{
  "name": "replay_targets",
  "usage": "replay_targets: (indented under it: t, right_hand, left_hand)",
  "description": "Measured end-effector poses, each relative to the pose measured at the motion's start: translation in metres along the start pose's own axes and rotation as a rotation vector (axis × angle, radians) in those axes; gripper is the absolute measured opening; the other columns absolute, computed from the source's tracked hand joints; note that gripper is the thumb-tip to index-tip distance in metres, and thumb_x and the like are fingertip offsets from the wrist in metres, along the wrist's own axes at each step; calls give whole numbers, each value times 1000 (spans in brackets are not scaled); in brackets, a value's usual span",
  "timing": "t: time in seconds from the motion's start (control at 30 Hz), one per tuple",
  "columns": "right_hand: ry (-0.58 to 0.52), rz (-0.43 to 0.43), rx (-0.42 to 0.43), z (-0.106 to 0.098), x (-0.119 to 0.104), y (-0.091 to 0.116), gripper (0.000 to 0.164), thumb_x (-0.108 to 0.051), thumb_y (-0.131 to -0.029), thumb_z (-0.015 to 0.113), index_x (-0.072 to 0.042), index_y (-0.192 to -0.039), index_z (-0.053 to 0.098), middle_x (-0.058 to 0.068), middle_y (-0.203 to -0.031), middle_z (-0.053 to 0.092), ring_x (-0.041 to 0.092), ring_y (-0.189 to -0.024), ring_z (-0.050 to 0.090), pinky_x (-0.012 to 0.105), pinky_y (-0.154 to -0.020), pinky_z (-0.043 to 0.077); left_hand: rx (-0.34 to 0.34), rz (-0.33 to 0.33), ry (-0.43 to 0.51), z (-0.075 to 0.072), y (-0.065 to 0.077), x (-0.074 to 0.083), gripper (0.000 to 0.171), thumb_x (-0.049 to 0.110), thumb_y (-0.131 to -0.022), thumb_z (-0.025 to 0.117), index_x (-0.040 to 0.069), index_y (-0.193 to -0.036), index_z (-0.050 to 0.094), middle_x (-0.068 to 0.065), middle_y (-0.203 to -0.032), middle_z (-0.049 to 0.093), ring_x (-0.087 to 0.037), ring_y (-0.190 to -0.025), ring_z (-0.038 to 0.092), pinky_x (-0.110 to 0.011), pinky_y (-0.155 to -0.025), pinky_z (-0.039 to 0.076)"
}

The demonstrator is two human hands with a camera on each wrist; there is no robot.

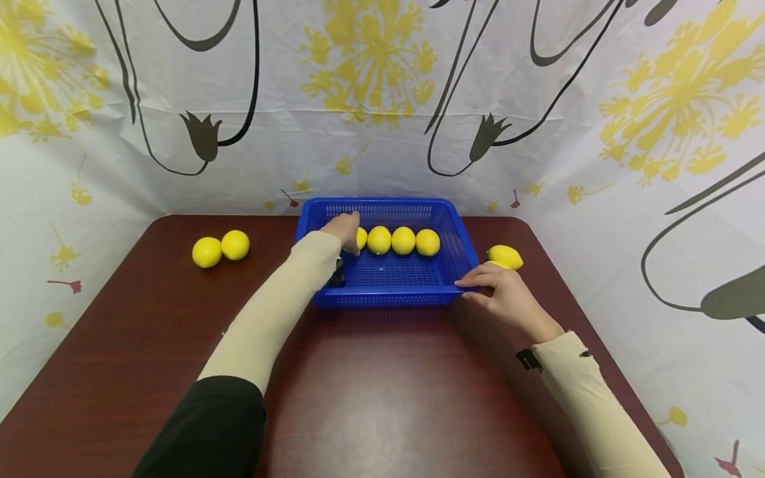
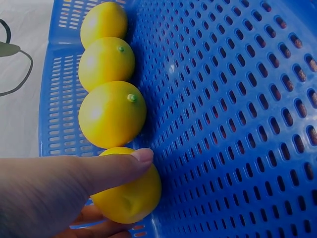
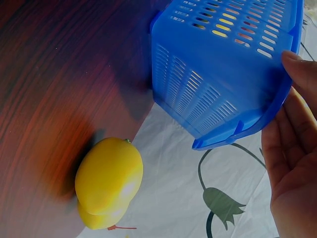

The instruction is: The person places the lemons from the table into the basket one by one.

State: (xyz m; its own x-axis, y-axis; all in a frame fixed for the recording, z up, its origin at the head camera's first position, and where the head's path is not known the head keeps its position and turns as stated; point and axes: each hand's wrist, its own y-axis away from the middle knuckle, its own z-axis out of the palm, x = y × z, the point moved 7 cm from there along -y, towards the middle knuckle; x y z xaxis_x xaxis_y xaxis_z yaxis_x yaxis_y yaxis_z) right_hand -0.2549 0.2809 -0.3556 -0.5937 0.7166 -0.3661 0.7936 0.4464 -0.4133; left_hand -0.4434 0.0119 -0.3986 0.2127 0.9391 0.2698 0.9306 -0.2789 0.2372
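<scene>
A blue perforated plastic basket (image 1: 388,290) stands at the far middle of the table. Along its back wall several yellow lemons (image 1: 403,240) form a row. My left hand (image 1: 343,230) reaches into the basket and holds the leftmost lemon (image 2: 131,203); the thumb lies over its top, with the other fingers partly hidden behind it. At the basket's front right corner my right hand (image 1: 505,295) grips the rim, thumb and fingers on either side in the right wrist view. Just beyond this hand, two lemons (image 3: 109,173) lie close together on the table, one partly covering the other.
Two more lemons (image 1: 221,248) rest on the dark wooden table (image 1: 370,398), left of the basket. A white cloth (image 1: 287,159) with yellow and grey flower prints hangs behind the table and along its sides.
</scene>
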Motion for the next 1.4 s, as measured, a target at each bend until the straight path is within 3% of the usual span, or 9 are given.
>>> replay_targets:
  t: [0.67,0.97,1.1,1.27,1.4]
  right_hand:
    - [0,-10,-2,1,-3,-2,25,-4,-78,81,-15,-101,79,-2,-99,74,15,-94,65,30,-79,56]
    - [2,6,-16,0,-3,-1,25,-4,-80,80,-15,-102,79,-1,-101,73,17,-95,65,37,-79,58]
    - [6,13,-26,1,-2,-1,25,-4,-80,79,-15,-103,79,0,-101,73,17,-95,66,38,-79,58]
    - [14,21,-30,1,-2,0,25,-5,-80,80,-17,-102,79,-1,-101,74,16,-96,66,37,-80,58]
    - [19,21,-36,1,-1,0,25,-6,-81,80,-17,-103,79,-1,-102,74,17,-97,67,38,-81,58]
  left_hand:
    - [4,-13,-22,0,0,-4,100,23,-80,83,5,-156,21,-18,-154,41,-32,-137,48,-45,-111,44]
    - [-20,4,23,-11,10,-3,102,26,-82,81,5,-158,16,-18,-159,33,-34,-145,38,-47,-116,39]
    - [-33,31,25,-20,18,1,96,26,-84,80,4,-156,21,-18,-157,37,-34,-143,41,-47,-115,40]
    - [-58,62,26,-34,26,7,75,29,-86,78,5,-146,40,-15,-147,49,-32,-133,50,-47,-107,47]
    - [-96,65,17,-41,26,9,62,31,-87,76,7,-138,49,-12,-141,53,-29,-127,54,-45,-103,49]
